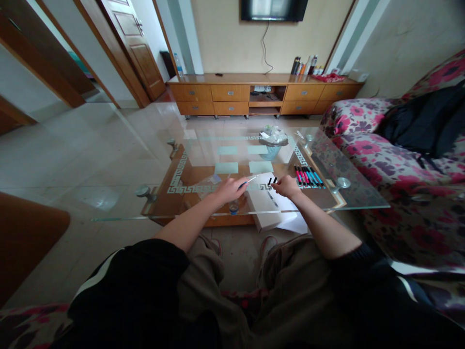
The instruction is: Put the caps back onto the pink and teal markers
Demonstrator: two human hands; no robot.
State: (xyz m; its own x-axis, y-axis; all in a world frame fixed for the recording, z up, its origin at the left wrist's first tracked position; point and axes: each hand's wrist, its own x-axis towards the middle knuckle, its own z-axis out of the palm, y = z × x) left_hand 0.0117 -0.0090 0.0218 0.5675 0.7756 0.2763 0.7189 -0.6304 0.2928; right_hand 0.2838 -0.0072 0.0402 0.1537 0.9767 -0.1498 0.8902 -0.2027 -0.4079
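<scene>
My left hand (pixel 231 189) is closed around a slim pen (pixel 249 182), pale toward its tip and dark near my fingers, which points to the right. My right hand (pixel 286 186) is curled with its fingers pressed together; what they hold, if anything, is hidden. Two short black pieces (pixel 272 181), like pen caps, show just left of its fingertips. To the right of that hand, pink and blue pens (pixel 308 176) with black ends lie side by side in a row on the glass table (pixel 203 206).
Under the glass are a white box (pixel 261 208), paper (pixel 296 224) and a bottle with a blue cap (pixel 233 207). Pale green rectangles (pixel 226 167) mark the table. Behind stand a filled waste basket (pixel 271 151) and a wooden cabinet (pixel 230 92); a flowered sofa (pixel 363 145) is at right.
</scene>
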